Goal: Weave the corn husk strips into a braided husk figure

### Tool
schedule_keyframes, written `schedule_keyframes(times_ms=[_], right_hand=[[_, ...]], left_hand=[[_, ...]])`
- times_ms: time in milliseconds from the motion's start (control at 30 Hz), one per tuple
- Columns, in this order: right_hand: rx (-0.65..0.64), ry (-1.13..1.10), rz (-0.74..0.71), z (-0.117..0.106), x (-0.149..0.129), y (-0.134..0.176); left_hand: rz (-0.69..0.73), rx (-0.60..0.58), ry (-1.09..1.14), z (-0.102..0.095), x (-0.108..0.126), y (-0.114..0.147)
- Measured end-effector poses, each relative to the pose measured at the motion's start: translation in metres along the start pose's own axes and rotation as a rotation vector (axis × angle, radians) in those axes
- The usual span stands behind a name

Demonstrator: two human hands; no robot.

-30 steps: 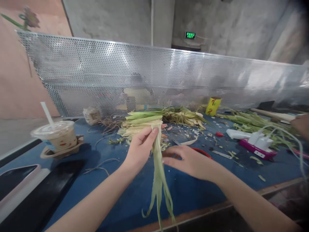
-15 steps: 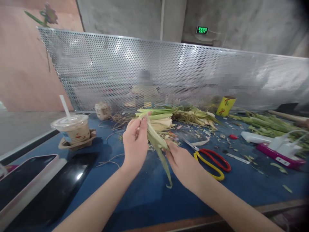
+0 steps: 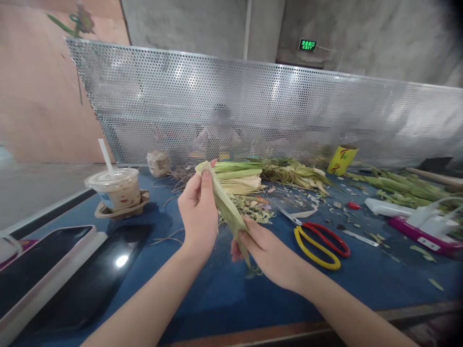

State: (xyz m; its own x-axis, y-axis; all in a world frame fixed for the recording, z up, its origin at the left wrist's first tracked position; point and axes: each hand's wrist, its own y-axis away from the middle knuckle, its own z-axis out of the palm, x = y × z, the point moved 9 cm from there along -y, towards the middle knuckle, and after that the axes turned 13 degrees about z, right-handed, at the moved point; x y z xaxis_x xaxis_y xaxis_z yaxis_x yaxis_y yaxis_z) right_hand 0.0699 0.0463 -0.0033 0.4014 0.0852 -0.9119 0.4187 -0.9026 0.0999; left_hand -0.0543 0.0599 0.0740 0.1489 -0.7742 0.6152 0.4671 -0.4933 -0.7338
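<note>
"While the husk (image 3: 227, 205) was held up, where did it lie from the scissors (image 3: 297, 222)?"

"To their left, apart from them, and it looked lifted clear of the table (image 3: 231, 301)."

"Which way did it run?"

"Slantwise. Its far end was up and away to the left of the scissors, and its near end came down toward their handle side, so its long axis ran roughly the same way as theirs."

"And the left hand (image 3: 198, 207)?"

"That one had the far end pinched between thumb and fingers. It was the hand farther from the scissors."

"So the right hand (image 3: 269, 248) was nearer?"

"Yes, just left of them. It gripped the husk's lower part, with some fingers tucked underneath; I couldn't tell how firmly."

"From that hand, where was the husk?"

"It stretched away up and to the left, away from the scissors, with a short tail hanging past the fingers."

"What lay around?"

"A pile (image 3: 242, 180) of husks beyond the scissors and to their left, scraps (image 3: 258, 209) near the blade tips, and a cup (image 3: 117, 190) well off to the left."
</note>
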Motion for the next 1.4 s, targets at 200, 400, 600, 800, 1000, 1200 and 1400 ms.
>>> schedule_keyframes(times_ms=[200,400,600,800,1000,1200,1400], right_hand=[[-0.074,-0.201,0.116,0.01,0.007,0.0],[-0.394,-0.601,0.38,0.025,0.002,0.0],[-0.594,-0.743,0.177,0.02,-0.017,-0.01],[-0.652,-0.871,0.216,0.018,-0.011,-0.018],[-0.657,-0.721,0.201,0.02,-0.007,-0.017],[-0.644,-0.773,0.096,0.006,-0.012,-0.018],[-0.535,-0.772,0.06,-0.006,-0.008,-0.025]], left_hand=[[-0.123,0.087,0.118,-0.006,-0.009,-0.006],[-0.194,0.096,0.164,-0.009,-0.017,-0.015],[-0.15,0.122,0.242,-0.014,-0.016,-0.024],[-0.254,0.133,0.261,-0.017,-0.025,-0.028],[-0.322,-0.157,0.242,0.001,-0.022,-0.038],[-0.447,-0.377,0.141,-0.005,-0.035,-0.047],[-0.547,-0.458,0.068,-0.009,-0.057,-0.043]])
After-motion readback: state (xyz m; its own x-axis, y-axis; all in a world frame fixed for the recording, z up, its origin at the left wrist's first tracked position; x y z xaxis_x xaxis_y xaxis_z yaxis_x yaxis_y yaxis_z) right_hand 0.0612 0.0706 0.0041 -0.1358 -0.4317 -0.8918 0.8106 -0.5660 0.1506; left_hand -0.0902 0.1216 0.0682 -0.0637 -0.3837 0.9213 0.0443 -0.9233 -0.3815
